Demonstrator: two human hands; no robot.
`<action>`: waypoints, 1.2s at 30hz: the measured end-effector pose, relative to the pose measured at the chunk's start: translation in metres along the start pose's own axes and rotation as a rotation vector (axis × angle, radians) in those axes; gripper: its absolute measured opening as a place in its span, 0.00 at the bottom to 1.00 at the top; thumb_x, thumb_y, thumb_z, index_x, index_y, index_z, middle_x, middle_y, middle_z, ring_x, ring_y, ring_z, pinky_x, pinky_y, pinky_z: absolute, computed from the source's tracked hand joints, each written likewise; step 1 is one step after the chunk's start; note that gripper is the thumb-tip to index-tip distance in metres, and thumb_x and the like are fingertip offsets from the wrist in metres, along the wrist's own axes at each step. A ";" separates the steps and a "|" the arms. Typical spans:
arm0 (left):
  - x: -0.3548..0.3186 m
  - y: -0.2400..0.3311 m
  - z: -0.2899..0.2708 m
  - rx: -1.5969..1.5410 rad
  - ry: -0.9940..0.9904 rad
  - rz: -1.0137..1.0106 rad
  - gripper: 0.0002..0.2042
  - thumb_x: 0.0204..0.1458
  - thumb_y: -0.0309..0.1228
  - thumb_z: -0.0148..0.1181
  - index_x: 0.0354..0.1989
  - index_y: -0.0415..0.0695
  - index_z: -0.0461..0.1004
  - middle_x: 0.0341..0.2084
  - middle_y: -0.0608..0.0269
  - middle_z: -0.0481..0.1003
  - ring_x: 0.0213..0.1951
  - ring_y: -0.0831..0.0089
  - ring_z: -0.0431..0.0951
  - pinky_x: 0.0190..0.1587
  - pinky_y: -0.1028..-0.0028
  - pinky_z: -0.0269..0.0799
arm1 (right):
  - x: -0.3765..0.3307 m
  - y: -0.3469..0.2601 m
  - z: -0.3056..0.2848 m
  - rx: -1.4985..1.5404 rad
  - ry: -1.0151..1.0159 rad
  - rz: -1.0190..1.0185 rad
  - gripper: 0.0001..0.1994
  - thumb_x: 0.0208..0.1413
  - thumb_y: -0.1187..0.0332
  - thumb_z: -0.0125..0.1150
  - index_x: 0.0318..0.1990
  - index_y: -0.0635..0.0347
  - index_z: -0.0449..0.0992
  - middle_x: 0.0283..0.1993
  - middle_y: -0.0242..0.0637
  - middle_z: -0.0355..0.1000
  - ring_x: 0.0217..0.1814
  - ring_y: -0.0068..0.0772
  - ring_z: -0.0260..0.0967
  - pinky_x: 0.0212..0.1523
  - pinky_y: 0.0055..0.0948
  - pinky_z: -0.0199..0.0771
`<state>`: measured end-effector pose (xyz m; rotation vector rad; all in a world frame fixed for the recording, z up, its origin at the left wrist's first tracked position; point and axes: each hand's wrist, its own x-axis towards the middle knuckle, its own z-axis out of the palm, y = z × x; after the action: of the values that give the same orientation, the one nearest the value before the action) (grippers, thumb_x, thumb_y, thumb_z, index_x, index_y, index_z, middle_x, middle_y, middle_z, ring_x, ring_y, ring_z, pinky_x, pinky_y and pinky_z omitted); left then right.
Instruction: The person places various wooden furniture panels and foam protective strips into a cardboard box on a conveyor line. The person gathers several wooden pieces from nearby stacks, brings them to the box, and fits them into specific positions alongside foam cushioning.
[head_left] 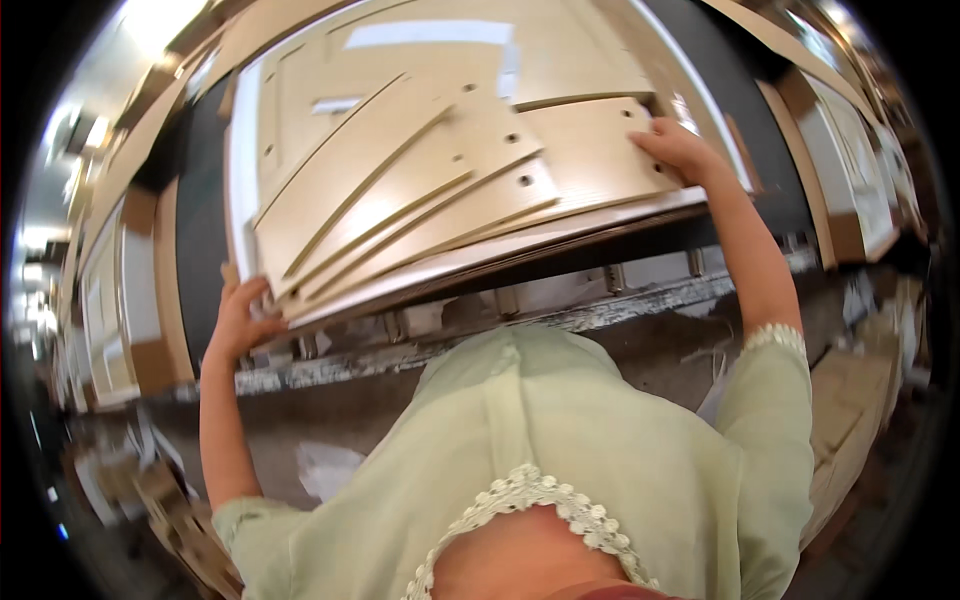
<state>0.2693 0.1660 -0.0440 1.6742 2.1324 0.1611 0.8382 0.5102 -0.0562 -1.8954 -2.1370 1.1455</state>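
Pale wood panels (385, 190): several, lying fanned and overlapping inside an open carton (470, 276), left ends gathered toward the near left corner, right ends spread apart. Dark round holes near the ends of some.

Rightmost panel (585, 150): partly under its neighbour on the left, near the carton's right side. Two dark holes visible by its right end.

Right hand (680, 150): holds the right end of the rightmost panel, thumb on the upper face between the two holes; underside of the grip hidden.

Left hand (243, 318): at the near left corner of the carton, beside the gathered panel ends; thumb and fingers slightly parted. Cannot tell whether closed on carton or on panel.

White lining (243, 170): along the carton's inner edges. White strip (430, 35): toward the far side, beyond the fanned panels.

Dark surface (205, 220): under the carton, showing to left and right. Worn rail (290, 375): along the near side, with short metal posts (507, 302).

Further cartons: one at left (165, 300), one at right (850, 235), both well apart from the middle one.

Crumpled white wrapping (328, 468): below the rail, left. Brown cardboard (850, 420): lower right.
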 end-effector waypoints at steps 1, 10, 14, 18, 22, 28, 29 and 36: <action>0.003 0.010 -0.006 0.054 -0.041 -0.018 0.33 0.22 0.31 0.74 0.46 0.42 0.72 0.50 0.56 0.69 0.54 0.58 0.63 0.57 0.67 0.59 | 0.007 0.011 0.001 -0.015 0.078 -0.041 0.19 0.50 0.57 0.58 0.34 0.69 0.71 0.30 0.36 0.69 0.30 0.24 0.66 0.30 0.27 0.68; 0.088 0.235 -0.031 -0.185 0.316 0.569 0.07 0.45 0.19 0.57 0.34 0.39 0.76 0.29 0.57 0.75 0.31 0.71 0.75 0.34 0.75 0.70 | -0.014 0.005 -0.005 -0.003 0.005 0.049 0.30 0.46 0.55 0.62 0.45 0.79 0.67 0.42 0.51 0.70 0.40 0.39 0.71 0.36 0.32 0.72; 0.131 0.370 0.058 -0.260 0.059 1.088 0.03 0.46 0.27 0.58 0.29 0.42 0.74 0.25 0.58 0.73 0.33 0.60 0.72 0.37 0.66 0.68 | -0.008 -0.015 -0.008 0.081 -0.131 -0.039 0.23 0.50 0.55 0.59 0.41 0.71 0.69 0.36 0.44 0.70 0.33 0.30 0.67 0.31 0.26 0.67; 0.182 0.446 0.127 -0.133 0.028 1.297 0.09 0.47 0.27 0.57 0.38 0.44 0.72 0.39 0.59 0.72 0.46 0.62 0.69 0.50 0.66 0.62 | 0.008 -0.010 -0.017 0.149 -0.227 -0.082 0.21 0.53 0.59 0.54 0.40 0.74 0.71 0.33 0.44 0.71 0.33 0.35 0.71 0.33 0.31 0.73; 0.203 0.468 0.140 0.141 0.069 1.411 0.11 0.49 0.35 0.55 0.40 0.47 0.71 0.40 0.62 0.71 0.51 0.63 0.64 0.57 0.63 0.51 | 0.026 0.015 -0.023 0.234 -0.269 -0.089 0.16 0.56 0.62 0.50 0.37 0.69 0.73 0.27 0.39 0.70 0.26 0.31 0.70 0.26 0.26 0.70; 0.217 0.467 0.133 0.256 -0.034 1.449 0.08 0.52 0.37 0.50 0.33 0.47 0.69 0.33 0.62 0.69 0.45 0.66 0.65 0.55 0.63 0.52 | 0.020 0.032 -0.038 -0.285 -0.082 -0.448 0.11 0.45 0.76 0.49 0.36 0.63 0.75 0.31 0.41 0.72 0.34 0.41 0.71 0.37 0.30 0.72; 0.217 0.465 0.133 0.258 -0.040 1.444 0.08 0.52 0.37 0.50 0.33 0.47 0.69 0.33 0.62 0.69 0.45 0.66 0.65 0.55 0.63 0.52 | 0.012 0.035 -0.031 -0.234 -0.121 -0.448 0.15 0.40 0.79 0.51 0.39 0.63 0.74 0.37 0.44 0.72 0.45 0.47 0.67 0.43 0.29 0.69; 0.215 0.462 0.137 0.215 0.019 1.427 0.06 0.48 0.35 0.52 0.29 0.47 0.69 0.30 0.64 0.68 0.41 0.68 0.66 0.47 0.65 0.55 | -0.014 0.048 -0.011 -0.535 0.178 -0.781 0.13 0.37 0.71 0.60 0.35 0.60 0.74 0.39 0.34 0.71 0.56 0.36 0.57 0.57 0.36 0.55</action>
<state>0.6997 0.4714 -0.0636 2.9572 0.5775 0.3375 0.8875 0.5018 -0.0692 -0.9782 -2.8271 0.2602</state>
